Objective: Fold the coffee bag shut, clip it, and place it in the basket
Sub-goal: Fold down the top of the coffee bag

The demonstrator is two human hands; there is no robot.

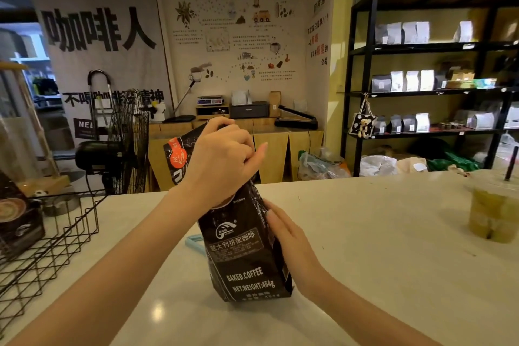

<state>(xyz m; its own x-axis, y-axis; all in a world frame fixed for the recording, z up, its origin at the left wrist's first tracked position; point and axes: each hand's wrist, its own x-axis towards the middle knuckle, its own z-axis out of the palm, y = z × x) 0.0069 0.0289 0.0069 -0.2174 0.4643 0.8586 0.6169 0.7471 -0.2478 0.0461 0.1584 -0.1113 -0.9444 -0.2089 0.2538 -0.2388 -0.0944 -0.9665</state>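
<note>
I stood at a pale, glossy counter that caught a soft reflection of the ceiling light near my left forearm. Across the room a wall of printed coffee posters ran behind a low wooden bench with a scale, a black box and a heat sealer on it. A black floor fan stood to the left, and a black metal shelving unit on the right carried rows of white and grey pouches.

The coffee bag stood upright on the counter in front of me, dark, with white lettering facing me. My left hand was closed around its top, fingers curled over the gathered, crumpled edge. My right hand lay flat and open against the bag's right side, steadying it, fingers extended.

The black wire basket sat at the left end of the counter, well apart from the bag; its near corner ran out of view, and another dark coffee bag stood inside it, cut off by the edge. A pale blue clip lay on the counter just behind the bag, mostly hidden by it, so I couldn't tell its full shape. An iced drink cup with a straw stood at the far right, blurred. My left hand hid the bag's mouth, so whether it was folded over I couldn't tell.
</note>
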